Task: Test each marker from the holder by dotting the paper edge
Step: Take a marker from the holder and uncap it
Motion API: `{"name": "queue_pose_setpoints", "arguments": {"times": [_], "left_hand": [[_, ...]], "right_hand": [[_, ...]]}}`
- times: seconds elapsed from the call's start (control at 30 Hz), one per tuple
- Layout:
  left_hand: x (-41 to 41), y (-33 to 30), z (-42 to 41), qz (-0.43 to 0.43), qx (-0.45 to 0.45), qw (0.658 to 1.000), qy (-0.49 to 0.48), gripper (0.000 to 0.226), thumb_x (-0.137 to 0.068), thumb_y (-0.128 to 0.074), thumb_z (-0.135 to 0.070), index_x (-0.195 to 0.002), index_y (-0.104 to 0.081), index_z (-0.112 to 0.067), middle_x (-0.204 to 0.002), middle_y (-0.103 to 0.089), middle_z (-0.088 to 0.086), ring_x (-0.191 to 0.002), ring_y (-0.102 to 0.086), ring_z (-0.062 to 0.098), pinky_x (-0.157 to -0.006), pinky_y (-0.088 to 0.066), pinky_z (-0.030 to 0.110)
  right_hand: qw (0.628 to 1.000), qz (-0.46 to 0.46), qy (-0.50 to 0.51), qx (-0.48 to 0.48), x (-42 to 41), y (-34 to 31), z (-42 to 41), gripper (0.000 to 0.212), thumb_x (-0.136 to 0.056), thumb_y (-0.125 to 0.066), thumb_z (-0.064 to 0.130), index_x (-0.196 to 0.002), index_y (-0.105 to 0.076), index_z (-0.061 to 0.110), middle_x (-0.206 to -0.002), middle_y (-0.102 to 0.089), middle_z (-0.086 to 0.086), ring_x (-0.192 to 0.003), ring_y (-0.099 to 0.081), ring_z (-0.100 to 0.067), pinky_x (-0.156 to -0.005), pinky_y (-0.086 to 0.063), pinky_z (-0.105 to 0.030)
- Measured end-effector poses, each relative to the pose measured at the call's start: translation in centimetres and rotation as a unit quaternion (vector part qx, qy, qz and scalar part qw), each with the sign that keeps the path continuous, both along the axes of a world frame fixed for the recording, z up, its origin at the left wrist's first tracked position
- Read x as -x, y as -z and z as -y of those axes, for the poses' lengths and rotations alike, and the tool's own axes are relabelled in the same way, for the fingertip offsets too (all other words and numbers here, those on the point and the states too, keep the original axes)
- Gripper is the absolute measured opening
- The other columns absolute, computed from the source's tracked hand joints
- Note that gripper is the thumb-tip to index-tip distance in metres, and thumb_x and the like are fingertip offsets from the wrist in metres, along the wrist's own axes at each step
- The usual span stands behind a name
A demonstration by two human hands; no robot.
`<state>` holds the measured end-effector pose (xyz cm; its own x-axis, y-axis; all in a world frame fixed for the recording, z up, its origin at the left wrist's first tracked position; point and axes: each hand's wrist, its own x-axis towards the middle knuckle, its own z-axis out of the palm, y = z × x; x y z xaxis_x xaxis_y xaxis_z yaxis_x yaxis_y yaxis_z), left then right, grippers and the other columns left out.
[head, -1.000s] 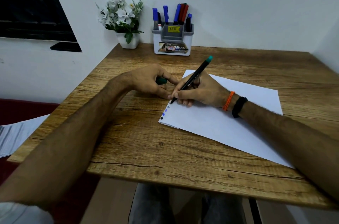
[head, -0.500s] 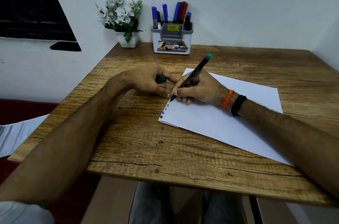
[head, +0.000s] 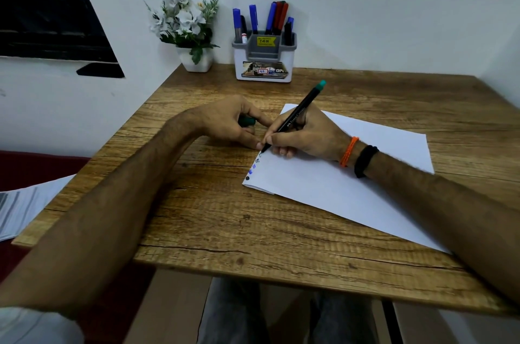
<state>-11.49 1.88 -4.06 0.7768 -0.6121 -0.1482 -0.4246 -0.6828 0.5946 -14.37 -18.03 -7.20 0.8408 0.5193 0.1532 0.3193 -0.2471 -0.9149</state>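
Right hand (head: 305, 135): fingers pinched around a black marker (head: 295, 115), teal end up, tip touching the paper (head: 351, 172) at its left edge, just below the fingertips. A row of dots (head: 252, 170) runs down that edge. Left hand (head: 230, 124): fingers curled, pinching a green cap (head: 247, 121), thumb beside the right fingertips. Holder (head: 263, 55) with the remaining markers stands well beyond both hands.

orange thread (head: 349, 151), black band (head: 365, 161) (right wrist)

You worked on a table (head: 253, 219) of rough-grained matt wood; the paper (head: 323, 186) lay smooth and matt; the holder (head: 264, 62) was glossy plastic.
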Motion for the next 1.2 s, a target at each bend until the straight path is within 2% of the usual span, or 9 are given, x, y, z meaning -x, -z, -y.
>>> {"name": "queue_pose_setpoints", "arguments": {"times": [0.13, 0.2, 0.43, 0.6, 0.67, 0.8, 0.9, 1.07, 1.2], "left_hand": [[-0.23, 0.22, -0.11, -0.005, 0.006, 1.000, 0.001, 0.050, -0.079, -0.077, -0.015, -0.126, -0.063, -0.021, -0.045, -0.050, -0.021, -0.044, -0.042, 0.000, -0.060, -0.037, 0.024], [-0.32, 0.33, -0.17, -0.006, 0.006, 1.000, 0.000, 0.050, -0.079, -0.076, -0.014, -0.127, -0.062, -0.021, -0.045, -0.050, -0.020, -0.044, -0.042, 0.000, -0.060, -0.037, 0.024], [-0.41, 0.32, -0.19, -0.004, 0.009, 1.000, -0.001, 0.048, -0.077, -0.078, -0.017, -0.122, -0.064, -0.028, -0.047, -0.050, -0.019, -0.048, -0.041, 0.001, -0.058, -0.037, 0.021], [-0.62, 0.48, -0.29, -0.009, 0.009, 1.000, 0.001, 0.051, -0.078, -0.077, -0.017, -0.127, -0.062, -0.022, -0.044, -0.047, -0.017, -0.042, -0.040, 0.000, -0.059, -0.036, 0.025], [-0.44, 0.37, -0.21, -0.009, 0.012, 1.000, 0.004, 0.050, -0.078, -0.077, -0.016, -0.126, -0.063, -0.022, -0.045, -0.047, -0.017, -0.043, -0.040, 0.000, -0.060, -0.036, 0.026], [-0.04, 0.06, 0.01, 0.011, -0.001, 1.000, 0.007, 0.048, -0.080, -0.076, -0.013, -0.124, -0.061, -0.022, -0.048, -0.053, -0.028, -0.048, -0.047, -0.008, -0.059, -0.034, 0.016], [-0.38, 0.35, -0.24, -0.010, 0.016, 1.000, 0.004, 0.048, -0.078, -0.078, -0.016, -0.123, -0.063, -0.027, -0.046, -0.048, -0.016, -0.045, -0.041, -0.001, -0.059, -0.035, 0.023], [-0.50, 0.33, -0.31, -0.014, 0.013, 1.000, 0.007, 0.047, -0.079, -0.077, -0.014, -0.123, -0.064, -0.026, -0.045, -0.046, -0.015, -0.044, -0.040, -0.001, -0.056, -0.036, 0.018], [-0.53, 0.43, -0.35, -0.019, 0.016, 1.000, 0.007, 0.048, -0.078, -0.077, -0.015, -0.123, -0.063, -0.026, -0.046, -0.046, -0.014, -0.044, -0.040, 0.000, -0.057, -0.036, 0.021]], "right_hand": [[1.000, 0.004, -0.016, -0.001, 0.09, -0.04, 0.06, 0.010, -0.086, -0.066, -0.003, -0.083, -0.073, 0.002, -0.076, -0.070, -0.024, -0.053, -0.062, -0.013, -0.050, -0.051, -0.020], [1.000, 0.002, -0.013, 0.000, 0.03, 0.00, 0.03, 0.009, -0.086, -0.065, -0.004, -0.084, -0.073, -0.001, -0.075, -0.070, -0.024, -0.053, -0.062, -0.013, -0.050, -0.051, -0.020], [1.000, 0.002, -0.013, 0.005, -0.28, 0.26, 0.08, 0.009, -0.086, -0.066, -0.003, -0.089, -0.071, -0.009, -0.064, -0.070, -0.003, -0.052, -0.061, -0.011, -0.050, -0.050, -0.020], [1.000, 0.008, -0.015, -0.003, -0.13, 0.18, 0.04, 0.007, -0.086, -0.066, -0.003, -0.085, -0.073, -0.002, -0.068, -0.070, -0.015, -0.052, -0.061, -0.013, -0.049, -0.050, -0.021], [1.000, 0.005, -0.015, 0.000, -0.11, 0.14, -0.01, 0.008, -0.085, -0.066, -0.004, -0.084, -0.073, -0.002, -0.068, -0.069, -0.015, -0.051, -0.060, -0.013, -0.049, -0.049, -0.020], [1.000, 0.007, 0.002, -0.008, -0.03, 0.15, -0.10, 0.008, -0.085, -0.065, -0.005, -0.083, -0.072, -0.003, -0.064, -0.068, -0.011, -0.050, -0.059, -0.011, -0.048, -0.049, -0.019], [1.000, 0.008, -0.011, 0.005, -0.07, 0.06, -0.02, 0.007, -0.085, -0.065, -0.004, -0.086, -0.072, -0.007, -0.067, -0.068, -0.014, -0.051, -0.060, -0.012, -0.048, -0.048, -0.018], [1.000, 0.011, -0.006, 0.000, -0.10, 0.12, -0.04, 0.007, -0.086, -0.066, -0.003, -0.085, -0.073, -0.004, -0.067, -0.068, -0.014, -0.051, -0.061, -0.011, -0.049, -0.049, -0.019], [1.000, 0.008, -0.009, 0.000, -0.15, 0.14, -0.07, 0.007, -0.086, -0.066, -0.002, -0.085, -0.073, -0.003, -0.068, -0.069, -0.013, -0.051, -0.061, -0.010, -0.049, -0.049, -0.018]]}}
